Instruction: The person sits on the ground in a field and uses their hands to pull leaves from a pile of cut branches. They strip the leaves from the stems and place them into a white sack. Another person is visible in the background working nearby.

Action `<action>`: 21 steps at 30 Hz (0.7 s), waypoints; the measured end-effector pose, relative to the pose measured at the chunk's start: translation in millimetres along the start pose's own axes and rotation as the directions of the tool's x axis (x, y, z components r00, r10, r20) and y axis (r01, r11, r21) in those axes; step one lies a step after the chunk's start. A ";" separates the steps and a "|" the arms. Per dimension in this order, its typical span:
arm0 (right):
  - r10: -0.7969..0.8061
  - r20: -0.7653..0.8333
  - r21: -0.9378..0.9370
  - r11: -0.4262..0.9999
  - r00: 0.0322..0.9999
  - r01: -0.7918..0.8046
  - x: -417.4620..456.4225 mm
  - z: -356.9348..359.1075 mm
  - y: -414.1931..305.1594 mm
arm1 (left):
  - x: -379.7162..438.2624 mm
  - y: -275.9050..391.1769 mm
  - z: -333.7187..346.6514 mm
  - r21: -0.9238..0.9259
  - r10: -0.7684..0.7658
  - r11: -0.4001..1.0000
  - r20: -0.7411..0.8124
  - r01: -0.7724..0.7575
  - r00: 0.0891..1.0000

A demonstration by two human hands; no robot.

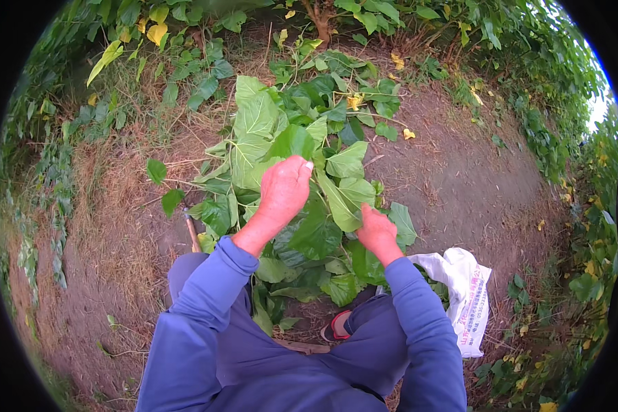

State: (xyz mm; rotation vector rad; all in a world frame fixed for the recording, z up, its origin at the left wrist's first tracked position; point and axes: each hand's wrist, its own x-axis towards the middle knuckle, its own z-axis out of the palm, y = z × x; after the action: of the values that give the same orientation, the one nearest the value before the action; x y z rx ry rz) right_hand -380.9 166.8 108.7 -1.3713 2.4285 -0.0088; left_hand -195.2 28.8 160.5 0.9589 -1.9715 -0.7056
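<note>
A heap of large green leafy branches [314, 247], likely mulberry, lies before me and between my knees. My left hand [287, 186] is closed in a fist at the upper middle of the heap, around a leafy shoot whose stem is mostly hidden by the fingers. Lower and to the right, my right hand [377, 230] pinches the edge of a pale-backed leaf [338, 203]. Leaves cover part of its fingertips. More leaves with their light undersides up [257, 118] spread beyond my left hand.
A white woven sack [468, 304] with printed writing stands by my right forearm, leaves at its mouth. A wooden tool handle [192, 232] lies beside my left knee. Leafy bushes [541, 67] line the far and right sides. Dry grass [108, 190] covers soil at left.
</note>
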 end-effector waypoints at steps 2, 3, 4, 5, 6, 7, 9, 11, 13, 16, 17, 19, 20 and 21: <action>-0.082 -0.129 0.132 0.986 0.988 0.099 -0.4 -5.2 2.0 | -1.7 1.8 3.4 -0.013 0.014 1.000 0.021 -0.014 1.000; -0.149 -0.211 0.234 0.952 0.966 0.198 0.4 -4.9 2.7 | -2.9 3.2 4.7 -0.015 0.002 1.000 0.047 -0.002 0.999; -0.193 -0.302 0.326 0.900 0.933 0.291 0.5 -5.8 7.6 | -3.6 7.4 9.4 -0.021 -0.002 1.000 0.081 0.004 0.997; -0.231 -0.333 0.504 0.776 0.914 0.380 2.3 -8.2 5.4 | -5.6 11.1 13.4 -0.023 0.021 1.000 0.102 -0.019 0.995; -0.257 -0.376 0.653 0.608 0.890 0.451 4.5 -6.8 -2.1 | -10.2 13.4 15.1 -0.026 0.047 0.999 0.126 -0.044 0.991; -0.257 -0.359 0.736 0.514 0.897 0.441 1.1 -11.9 -12.6 | -14.2 17.1 21.6 -0.044 0.080 0.996 0.150 -0.075 0.985; -0.296 -0.368 0.788 0.404 0.882 0.464 4.3 -8.5 -16.5 | -22.2 29.7 31.2 -0.099 0.090 0.992 0.187 -0.073 0.978; -0.265 -0.369 0.820 0.359 0.891 0.446 7.8 -0.6 -19.5 | -30.1 35.3 37.5 -0.125 0.141 0.985 0.195 -0.118 0.971; -0.324 -0.303 0.919 0.148 0.896 0.364 15.9 10.7 -18.0 | -34.8 34.9 41.0 -0.116 0.186 0.979 0.195 -0.166 0.963; -0.346 -0.204 0.901 0.299 0.916 0.314 16.6 27.4 -6.0 | -37.5 46.7 50.5 -0.145 0.195 0.975 0.192 -0.169 0.962; -0.362 -0.266 0.904 0.227 0.893 0.362 12.0 25.5 -15.8 | -38.5 48.5 48.3 -0.128 0.205 0.975 0.190 -0.183 0.960; -0.322 -0.169 0.907 0.319 0.931 0.275 -9.7 -1.2 -19.2 | -39.2 51.6 46.1 -0.090 0.218 0.975 0.181 -0.205 0.959; -0.292 -0.202 0.912 0.293 0.935 0.288 -7.1 1.7 -16.7 | -38.9 52.7 46.1 -0.094 0.217 0.975 0.176 -0.204 0.960; -0.262 -0.232 0.915 0.269 0.937 0.302 -2.3 9.3 -15.1 | -39.0 53.5 46.6 -0.087 0.221 0.974 0.175 -0.209 0.959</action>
State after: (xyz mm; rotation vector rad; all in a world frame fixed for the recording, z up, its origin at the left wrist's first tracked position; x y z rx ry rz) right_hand -364.4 162.2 103.3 -1.1005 1.5100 -1.3573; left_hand -239.6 96.5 160.1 0.6444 -2.1585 -0.7530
